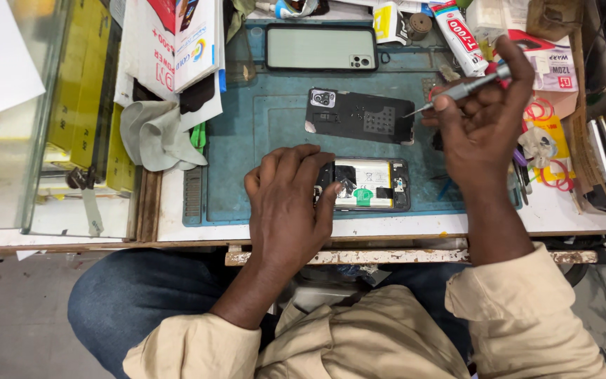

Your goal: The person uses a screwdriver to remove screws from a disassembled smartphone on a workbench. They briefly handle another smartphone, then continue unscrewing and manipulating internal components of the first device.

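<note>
Lying near the front edge of the blue work mat [261,119], the opened phone [369,184] shows its battery, its left end pinned under the left hand [285,207], fingers curled down on it. Right hand [482,119] is raised, closed around a metal screwdriver [457,91]. Behind lies a black inner cover [359,116]; right-edge clutter is hard to make out.
</note>
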